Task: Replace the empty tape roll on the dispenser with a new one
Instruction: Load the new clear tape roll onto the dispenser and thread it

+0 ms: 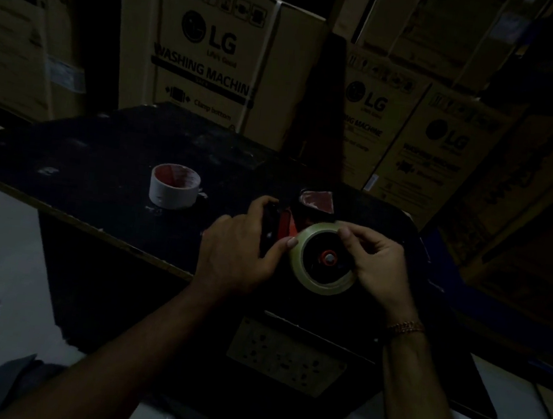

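I have the dispenser (287,224) lying on its side on the dark table (107,169) so the hub (328,258) faces up at me, which lets a roll drop straight onto it. The new roll (326,258), clear tape, sits around that hub, apparently seated or close to it. My left hand (240,239) is closed around the dispenser's handle, thumb pressed to the roll's edge, to stop the body sliding while I work. My right hand (371,254) rests on the roll's far side, fingers narrowed in a pinch at the top rim; I judge I am hunting for the tape's loose end, though the light is too poor to see one. The empty core (174,185) stands upright well apart to the left, out of the way. Threading the tape toward the blade end looks like what remains.
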A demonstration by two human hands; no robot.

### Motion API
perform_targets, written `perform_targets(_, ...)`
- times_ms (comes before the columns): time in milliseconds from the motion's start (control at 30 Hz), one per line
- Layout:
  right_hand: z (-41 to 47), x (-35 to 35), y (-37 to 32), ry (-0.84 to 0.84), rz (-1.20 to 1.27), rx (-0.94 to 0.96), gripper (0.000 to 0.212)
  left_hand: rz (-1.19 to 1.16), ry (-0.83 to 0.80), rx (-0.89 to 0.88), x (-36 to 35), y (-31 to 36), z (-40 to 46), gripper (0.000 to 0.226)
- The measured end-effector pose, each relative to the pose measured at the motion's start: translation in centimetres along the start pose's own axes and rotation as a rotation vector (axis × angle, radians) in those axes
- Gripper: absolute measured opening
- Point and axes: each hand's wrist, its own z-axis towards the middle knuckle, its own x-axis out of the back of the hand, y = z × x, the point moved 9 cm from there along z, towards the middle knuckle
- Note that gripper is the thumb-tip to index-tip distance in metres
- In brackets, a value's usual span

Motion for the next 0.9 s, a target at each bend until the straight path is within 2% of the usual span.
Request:
perform_targets(267, 0.2, -0.4, -0.4, -0.043, -0.048, 0.004, 0.022, -0.016, 0.002, 0.010, 0.3, 0.2, -0.1, 0.078)
perform_targets(367, -0.6, 0.2, -1.2, 0.135, -0.271, 0.059, 0.035, -0.007, 0.012, 0.000, 0.5, 0.4, -0.2, 0.078)
perform_targets(467, -2.7, 0.1, -5.3, 0.329, -0.520, 0.317, 0.027, 0.014, 0.013, -0.003, 0.3, 0.3, -0.1, 0.077)
perform_targets(533, -3.6, -1.4, -7.5, 0.324, -0.671, 0.437, 0.019, 0.026, 0.011, -0.009, 0.1, 0.1, 0.0, 0.081)
perform_targets(600, -3.5, -2.4, -7.9, 0.304, -0.791, 0.399, 0.018, 0.029, 0.007, -0.018, 0.1, 0.1, 0.0, 0.082)
perform_targets(667, -3.4, -2.4, -7.9, 0.312, -0.793, 0.318, 0.016, 0.020, -0.001, -0.013, 0.1, 0.2, 0.0, 0.080)
perform_targets(733, -3.7, -2.9, -8.8, 0.328, -0.814, 0.379, 0.015, 0.013, 0.012, -0.013, 0.1, 0.2, 0.0, 0.080)
perform_targets(800, -3.8, -4.3, -9.7, 0.295, -0.954, 0.461, 0.018, 0.020, 0.036, -0.017, 0.1, 0.1, 0.1, 0.082)
perform_targets(900, -3.3, -6.6, -10.2, 0.201, -1.147, 0.455, 0.021, 0.040, 0.026, -0.019, -0.1, 0.0, 0.0, 0.081)
